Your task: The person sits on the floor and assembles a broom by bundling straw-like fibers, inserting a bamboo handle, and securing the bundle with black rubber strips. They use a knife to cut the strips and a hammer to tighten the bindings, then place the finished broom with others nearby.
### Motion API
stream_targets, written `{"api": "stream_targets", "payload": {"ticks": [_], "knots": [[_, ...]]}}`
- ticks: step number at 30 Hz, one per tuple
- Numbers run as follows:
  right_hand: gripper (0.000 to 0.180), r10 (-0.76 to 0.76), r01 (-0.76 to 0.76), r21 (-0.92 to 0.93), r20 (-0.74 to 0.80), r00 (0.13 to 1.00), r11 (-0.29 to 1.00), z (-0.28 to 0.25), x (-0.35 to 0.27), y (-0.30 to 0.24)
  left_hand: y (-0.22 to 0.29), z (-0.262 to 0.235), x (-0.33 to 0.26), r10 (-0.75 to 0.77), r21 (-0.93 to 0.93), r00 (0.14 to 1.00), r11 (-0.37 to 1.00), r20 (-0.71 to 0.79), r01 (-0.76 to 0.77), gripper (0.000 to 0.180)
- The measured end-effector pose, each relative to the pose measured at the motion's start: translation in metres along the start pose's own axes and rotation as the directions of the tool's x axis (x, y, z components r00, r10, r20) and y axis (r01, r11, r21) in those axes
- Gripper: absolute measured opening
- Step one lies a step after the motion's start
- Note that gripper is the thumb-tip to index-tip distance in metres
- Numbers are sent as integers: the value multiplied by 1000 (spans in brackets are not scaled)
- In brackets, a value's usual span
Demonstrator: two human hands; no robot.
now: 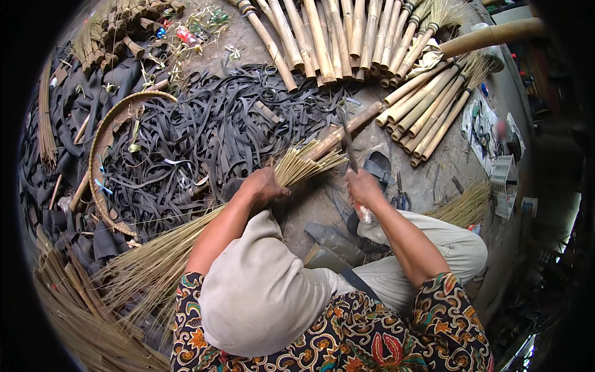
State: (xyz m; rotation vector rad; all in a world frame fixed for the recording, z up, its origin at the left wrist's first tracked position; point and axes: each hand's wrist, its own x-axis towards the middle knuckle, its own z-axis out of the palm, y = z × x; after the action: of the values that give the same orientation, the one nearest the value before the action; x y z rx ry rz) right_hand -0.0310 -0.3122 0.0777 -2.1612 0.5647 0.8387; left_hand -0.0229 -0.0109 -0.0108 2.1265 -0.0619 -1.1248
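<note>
My left hand (pixel 265 186) is closed around a bundle of thin broom sticks (pixel 313 164). Their cut-looking ends fan out to the right, and the long wispy tails (pixel 164 248) trail back to the lower left under my forearm. In my right hand (pixel 364 188) is a long knife, its dark blade (pixel 348 139) pointing up and away, just right of the stick ends. The knife's reddish-white handle end (pixel 364 214) shows below my fist. A thick wooden pole (pixel 362 119) lies on the ground behind the stick ends and passes behind the blade.
Black rubber strips (pixel 211 130) heap at the left, beside a curved woven rim (pixel 102 136). Bamboo-handled brooms (pixel 328 37) are piled at the far side, more (pixel 427 111) to the right. A dark sandal (pixel 377 166) and pliers-like tool (pixel 401 199) lie near my right hand.
</note>
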Motion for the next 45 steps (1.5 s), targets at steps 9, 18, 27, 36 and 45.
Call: {"api": "stream_targets", "payload": {"ticks": [9,18,27,36,45], "knots": [[44,-44,112,-222,291,956,968,28,-9,-11,23,-12,-16,-60,146,997,987,-52,67,60],[40,84,-45,-275,132,988,960,-16,25,-15,18,-19,-18,21,93,1000,995,9,-22,61],[32,98,-94,107,-27,995,990,-9,13,6,11,-14,-5,42,-4,999,999,25,-42,50],[44,-32,31,-75,-12,999,997,13,-9,-6,7,-8,6,91,-36,996,995,-14,-91,48],[45,-111,146,-184,191,975,972,36,-17,-9,21,-14,-2,-6,-6,1000,1000,-24,5,59]]}}
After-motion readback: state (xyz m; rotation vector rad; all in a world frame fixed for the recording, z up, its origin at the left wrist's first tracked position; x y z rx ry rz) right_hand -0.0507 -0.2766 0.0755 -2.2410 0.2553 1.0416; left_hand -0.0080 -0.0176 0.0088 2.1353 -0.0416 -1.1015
